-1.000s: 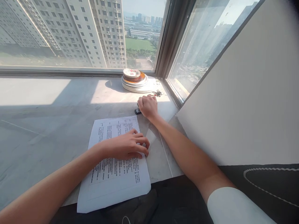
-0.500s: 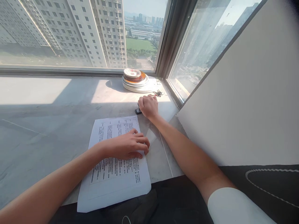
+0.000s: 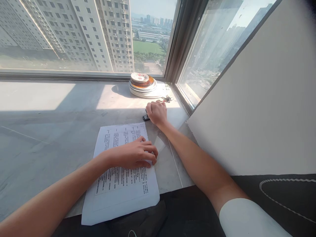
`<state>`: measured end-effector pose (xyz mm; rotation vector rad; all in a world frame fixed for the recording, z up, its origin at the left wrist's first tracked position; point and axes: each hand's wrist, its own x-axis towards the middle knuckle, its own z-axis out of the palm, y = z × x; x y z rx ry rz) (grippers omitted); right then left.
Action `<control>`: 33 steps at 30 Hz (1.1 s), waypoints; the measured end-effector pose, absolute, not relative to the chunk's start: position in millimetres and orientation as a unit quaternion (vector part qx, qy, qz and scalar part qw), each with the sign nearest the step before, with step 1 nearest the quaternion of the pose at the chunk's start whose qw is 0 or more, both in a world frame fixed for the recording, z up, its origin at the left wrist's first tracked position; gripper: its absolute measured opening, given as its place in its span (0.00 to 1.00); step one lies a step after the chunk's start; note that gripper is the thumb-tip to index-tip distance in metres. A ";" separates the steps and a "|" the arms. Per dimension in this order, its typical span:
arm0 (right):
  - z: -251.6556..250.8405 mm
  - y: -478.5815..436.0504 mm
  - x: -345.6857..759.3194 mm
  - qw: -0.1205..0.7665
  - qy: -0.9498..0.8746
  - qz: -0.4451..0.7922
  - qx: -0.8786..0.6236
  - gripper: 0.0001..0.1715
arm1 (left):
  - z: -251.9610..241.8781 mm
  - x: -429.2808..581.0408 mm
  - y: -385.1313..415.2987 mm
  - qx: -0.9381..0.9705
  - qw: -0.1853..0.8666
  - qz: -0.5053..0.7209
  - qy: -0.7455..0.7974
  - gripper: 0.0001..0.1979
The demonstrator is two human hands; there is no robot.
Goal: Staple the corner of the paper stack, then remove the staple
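Left hand [image 3: 134, 153] palm-down, fingers loosely bent, gripping nothing, across white printed paper [image 3: 120, 204] on the grey marbled sill [image 3: 49, 158]. Right arm extended, right hand [image 3: 157, 112] clenched around a small black object [image 3: 146, 118] just beyond the paper's far edge. Hands unmoved since half a second ago. Object mostly hidden; left forearm cut off.

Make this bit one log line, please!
left hand: open, resting on paper | right hand: curled over dark tool (mostly hidden) | plates: stacked beyond right hand
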<state>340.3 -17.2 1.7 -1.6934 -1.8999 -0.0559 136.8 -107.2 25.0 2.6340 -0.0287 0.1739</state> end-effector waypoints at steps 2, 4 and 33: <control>1.5 -17.1 340.4 0.286 -0.716 -0.023 -0.636 0.31 | 24.8 136.7 -107.0 0.964 0.257 0.072 -0.011 0.04; 1.5 -17.1 340.5 0.288 -0.718 -0.019 -0.634 0.31 | 24.2 136.7 -106.6 0.963 0.261 0.071 -0.011 0.04; -1.0 -15.5 341.4 0.339 -0.711 -0.009 -0.616 0.30 | 21.9 136.5 -105.9 0.958 0.282 0.061 -0.005 0.06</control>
